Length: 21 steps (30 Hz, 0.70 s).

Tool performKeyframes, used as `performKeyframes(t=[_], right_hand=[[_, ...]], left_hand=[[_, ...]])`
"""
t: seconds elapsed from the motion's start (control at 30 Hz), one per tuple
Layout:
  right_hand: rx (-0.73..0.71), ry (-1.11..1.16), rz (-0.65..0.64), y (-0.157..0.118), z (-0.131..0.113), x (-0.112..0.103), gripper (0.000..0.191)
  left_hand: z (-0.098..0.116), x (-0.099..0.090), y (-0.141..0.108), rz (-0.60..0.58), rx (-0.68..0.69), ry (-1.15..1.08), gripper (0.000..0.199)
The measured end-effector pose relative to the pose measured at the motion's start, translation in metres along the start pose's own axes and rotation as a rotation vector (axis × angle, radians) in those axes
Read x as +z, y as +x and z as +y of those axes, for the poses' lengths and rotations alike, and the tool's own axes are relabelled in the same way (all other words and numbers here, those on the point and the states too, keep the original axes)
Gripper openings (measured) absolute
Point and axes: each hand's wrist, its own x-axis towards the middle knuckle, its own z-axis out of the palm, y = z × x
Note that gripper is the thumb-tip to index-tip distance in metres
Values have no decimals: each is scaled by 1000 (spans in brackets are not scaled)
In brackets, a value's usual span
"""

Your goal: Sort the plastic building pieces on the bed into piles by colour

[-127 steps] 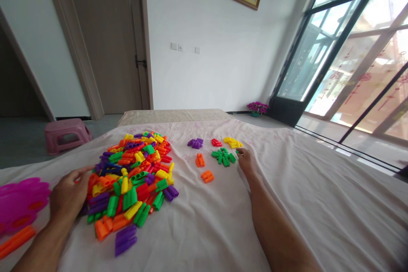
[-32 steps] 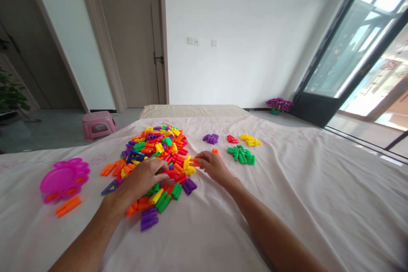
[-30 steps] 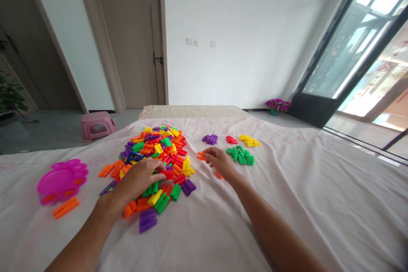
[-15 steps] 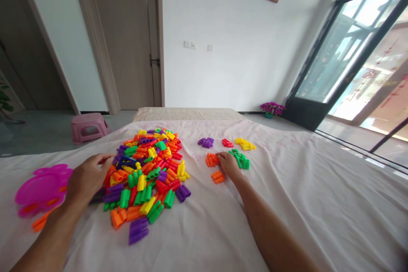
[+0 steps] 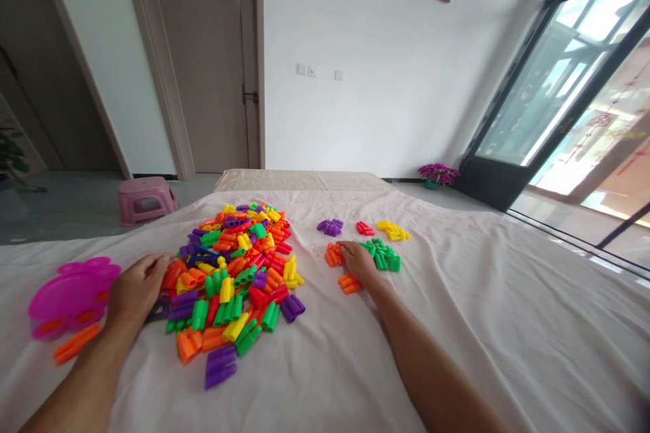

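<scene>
Surface: a table under a pale cloth (image 5: 325, 372), its near edge out of view below.
Right hand (image 5: 358, 262): fingers bent and close together, tips at the right side of the orange group (image 5: 332, 255); cannot tell whether they grip a piece.
Orange group: right of the table's middle, toward the far edge; immediately left of the right fingertips, well apart from the left hand. Its tubes seem to run roughly near edge to far edge.
Lone orange piece (image 5: 349, 283): just nearer the near edge, partly behind the right wrist; its tubes lie roughly left to right.
Left hand (image 5: 138, 287): half-curled at the left flank of the mixed pile (image 5: 227, 289); its grip, if any, is hidden.
Mixed pile: between the hands, its flank beside the left fingers, long axis toward the far edge.
Green group (image 5: 384, 256): just right of the right hand.
</scene>
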Motion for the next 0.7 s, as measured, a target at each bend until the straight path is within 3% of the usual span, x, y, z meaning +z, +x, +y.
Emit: performKeyframes(t=[0.1,0.23,0.4,0.5,0.6,0.7], right_hand=[[-6,-46,14,-2,-1,-1,41],[3,-147,12,-6,-7,-4,41],[66,-254,4,-11,-21,-11,40],[64,-310,77,-16,-33,-17,39],[-54,-308,144,-23,-46,-19,36],[-280,-206,87,-32,-64,-11,33]], left_hand=[[1,-4,0,35,-144,-140,50],[-3,-6,3,59,-189,-178,53],[-8,-2,8,-67,-150,-40,51],[-7,0,10,-124,-92,30,51],[-6,0,12,-175,-35,71,49],[-5,0,13,-198,-22,101,50]])
